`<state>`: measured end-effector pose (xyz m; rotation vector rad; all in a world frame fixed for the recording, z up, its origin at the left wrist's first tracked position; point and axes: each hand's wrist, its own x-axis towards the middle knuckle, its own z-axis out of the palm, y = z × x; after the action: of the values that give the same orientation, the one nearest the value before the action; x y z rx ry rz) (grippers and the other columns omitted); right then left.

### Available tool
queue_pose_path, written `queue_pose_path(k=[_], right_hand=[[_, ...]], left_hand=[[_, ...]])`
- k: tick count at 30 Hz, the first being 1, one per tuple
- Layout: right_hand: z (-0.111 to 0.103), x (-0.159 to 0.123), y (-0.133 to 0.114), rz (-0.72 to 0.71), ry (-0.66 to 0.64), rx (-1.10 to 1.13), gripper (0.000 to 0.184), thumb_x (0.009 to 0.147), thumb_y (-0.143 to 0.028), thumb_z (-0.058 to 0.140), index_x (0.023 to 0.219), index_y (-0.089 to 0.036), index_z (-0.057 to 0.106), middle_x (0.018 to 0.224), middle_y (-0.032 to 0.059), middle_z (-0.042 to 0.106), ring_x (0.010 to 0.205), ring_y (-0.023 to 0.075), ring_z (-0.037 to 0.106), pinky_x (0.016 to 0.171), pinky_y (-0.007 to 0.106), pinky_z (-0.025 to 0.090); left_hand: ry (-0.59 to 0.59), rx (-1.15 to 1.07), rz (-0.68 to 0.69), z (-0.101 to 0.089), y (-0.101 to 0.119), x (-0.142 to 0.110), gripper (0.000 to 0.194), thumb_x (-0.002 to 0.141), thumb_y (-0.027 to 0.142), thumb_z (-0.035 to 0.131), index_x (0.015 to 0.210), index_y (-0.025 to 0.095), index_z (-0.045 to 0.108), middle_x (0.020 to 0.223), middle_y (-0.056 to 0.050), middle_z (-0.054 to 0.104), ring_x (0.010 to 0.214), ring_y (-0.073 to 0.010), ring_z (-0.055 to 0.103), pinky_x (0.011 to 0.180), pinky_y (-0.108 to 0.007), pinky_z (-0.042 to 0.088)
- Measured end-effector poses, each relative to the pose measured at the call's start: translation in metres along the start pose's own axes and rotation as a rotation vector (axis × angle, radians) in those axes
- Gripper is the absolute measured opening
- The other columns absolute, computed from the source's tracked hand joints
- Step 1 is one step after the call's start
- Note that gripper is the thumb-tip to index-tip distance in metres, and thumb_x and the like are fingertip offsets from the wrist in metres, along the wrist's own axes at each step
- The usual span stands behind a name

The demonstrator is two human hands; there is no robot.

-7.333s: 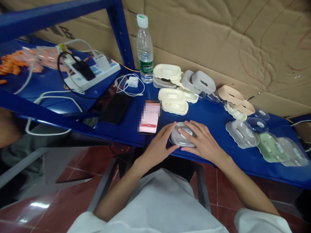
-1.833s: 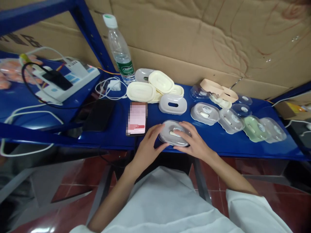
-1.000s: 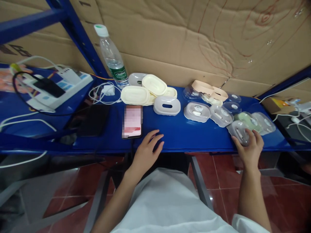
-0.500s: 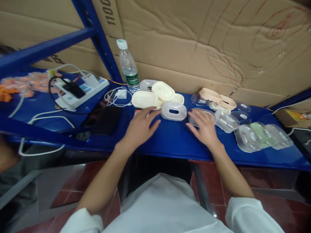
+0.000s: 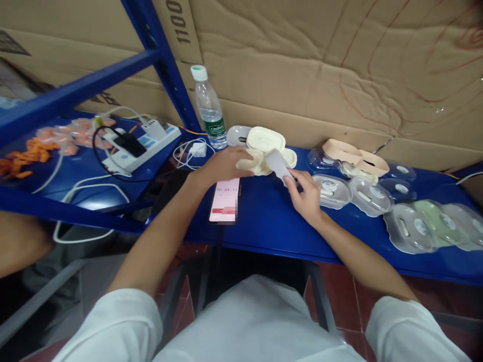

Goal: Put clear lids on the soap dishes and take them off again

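Observation:
My right hand (image 5: pixel 306 197) grips a grey oval plastic shell (image 5: pixel 278 164) and holds it tilted above the table; in earlier frames it shows a slot in its top. My left hand (image 5: pixel 231 164) closes on a cream oval tray (image 5: pixel 249 162), its fingers over the left end. Behind it, another cream tray (image 5: pixel 266 139) lies on the pile, beside a grey slotted shell (image 5: pixel 237 136). Just right of my right hand stands a grey shell under a clear cover (image 5: pixel 331 191), with a round sticker on it.
A phone (image 5: pixel 225 201) showing a timer lies below my left hand. A water bottle (image 5: pixel 211 113), a charger cable (image 5: pixel 198 149) and a power strip (image 5: pixel 143 146) are on the left. Several covered shells (image 5: pixel 409 229) and peach shells (image 5: pixel 356 155) stand right. Another person's arm (image 5: pixel 22 241) shows at far left.
The covered grey shell between my hands went to the right end, set down by my right hand. Since then both hands came back; the right lifted a grey shell, the left took a cream tray.

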<state>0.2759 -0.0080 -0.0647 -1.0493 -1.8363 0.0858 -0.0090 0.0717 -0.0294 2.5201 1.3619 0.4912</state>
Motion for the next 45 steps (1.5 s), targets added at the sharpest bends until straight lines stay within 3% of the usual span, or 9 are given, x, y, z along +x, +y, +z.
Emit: queue_pose_path(k=[7, 12, 16, 23, 30, 34, 36, 40, 45], right_hand=[[-0.002, -0.001, -0.011, 0.021, -0.024, 0.065, 0.028, 0.108, -0.045, 0.058, 0.117, -0.026, 0.076, 0.109, 0.0072, 0.081, 0.098, 0.025, 0.074, 0.088, 0.042, 0.061], [0.001, -0.006, -0.011, -0.059, -0.203, 0.017, 0.025, 0.108, -0.039, 0.058, 0.113, -0.024, 0.077, 0.108, 0.0072, 0.082, 0.096, 0.0248, 0.073, 0.091, 0.043, 0.058], [0.0, -0.007, -0.01, -0.158, -0.323, -0.032, 0.026, 0.109, -0.036, 0.056, 0.116, -0.02, 0.076, 0.111, 0.0097, 0.081, 0.1, 0.0268, 0.072, 0.09, 0.042, 0.054], [-0.006, -0.004, -0.006, -0.35, -0.7, -0.022, 0.04, 0.101, -0.049, 0.069, 0.126, -0.017, 0.069, 0.112, 0.0131, 0.073, 0.108, 0.0305, 0.068, 0.098, 0.046, 0.051], [0.003, -0.007, 0.004, -0.341, -0.674, 0.02, 0.037, 0.11, -0.04, 0.054, 0.139, -0.021, 0.068, 0.129, 0.0144, 0.073, 0.124, 0.0313, 0.065, 0.107, 0.052, 0.051], [0.002, -0.007, 0.0, -0.361, -0.643, 0.049, 0.036, 0.111, -0.041, 0.054, 0.136, -0.021, 0.071, 0.13, 0.0126, 0.075, 0.126, 0.0294, 0.066, 0.11, 0.05, 0.052], [0.0, -0.006, -0.003, -0.371, -0.624, 0.062, 0.035, 0.111, -0.041, 0.055, 0.133, -0.021, 0.073, 0.128, 0.0111, 0.077, 0.123, 0.0278, 0.068, 0.108, 0.048, 0.053], [-0.004, -0.006, -0.008, -0.364, -0.591, 0.064, 0.035, 0.11, -0.044, 0.057, 0.132, -0.022, 0.073, 0.124, 0.0093, 0.079, 0.114, 0.0255, 0.072, 0.103, 0.045, 0.054], [-0.004, -0.005, -0.007, -0.31, -0.546, 0.037, 0.033, 0.111, -0.043, 0.053, 0.125, -0.024, 0.077, 0.117, 0.0082, 0.08, 0.111, 0.0246, 0.073, 0.096, 0.043, 0.053]], left_hand=[[-0.023, 0.369, 0.312, 0.044, 0.113, -0.042, 0.029, 0.106, 0.031, 0.063, 0.132, 0.02, 0.072, 0.136, -0.013, 0.073, 0.127, -0.0309, 0.069, 0.104, -0.044, 0.056], [0.034, 0.452, 0.355, 0.064, 0.138, -0.074, 0.033, 0.108, 0.013, 0.049, 0.134, 0.015, 0.07, 0.136, -0.019, 0.072, 0.119, -0.0318, 0.073, 0.102, -0.047, 0.056], [0.098, 0.451, 0.446, 0.049, 0.118, -0.084, 0.024, 0.108, 0.017, 0.053, 0.122, 0.019, 0.073, 0.124, -0.013, 0.075, 0.111, -0.0285, 0.073, 0.098, -0.044, 0.056], [0.131, 0.174, 0.3, 0.038, 0.079, -0.082, 0.027, 0.102, 0.026, 0.067, 0.128, 0.022, 0.066, 0.139, -0.015, 0.069, 0.133, -0.0344, 0.063, 0.111, -0.051, 0.051], [-0.06, -0.053, 0.268, 0.021, 0.058, -0.053, 0.016, 0.102, 0.035, 0.062, 0.108, 0.022, 0.07, 0.114, -0.008, 0.076, 0.109, -0.0267, 0.073, 0.099, -0.039, 0.055], [0.06, -0.081, 0.16, -0.004, 0.015, -0.016, 0.033, 0.096, 0.045, 0.065, 0.119, 0.023, 0.072, 0.129, -0.01, 0.073, 0.126, -0.0302, 0.066, 0.113, -0.045, 0.049], [-0.01, -0.046, 0.13, -0.009, -0.008, -0.001, 0.045, 0.089, 0.051, 0.07, 0.122, 0.021, 0.073, 0.136, -0.012, 0.07, 0.132, -0.034, 0.063, 0.118, -0.05, 0.045], [-0.094, -0.084, 0.097, -0.001, -0.034, 0.01, 0.058, 0.086, 0.058, 0.071, 0.13, 0.02, 0.072, 0.145, -0.013, 0.067, 0.135, -0.0341, 0.062, 0.12, -0.05, 0.045], [-0.055, -0.157, 0.09, 0.007, -0.035, 0.002, 0.056, 0.093, 0.06, 0.065, 0.133, 0.021, 0.072, 0.144, -0.012, 0.068, 0.137, -0.0319, 0.062, 0.122, -0.048, 0.042]])
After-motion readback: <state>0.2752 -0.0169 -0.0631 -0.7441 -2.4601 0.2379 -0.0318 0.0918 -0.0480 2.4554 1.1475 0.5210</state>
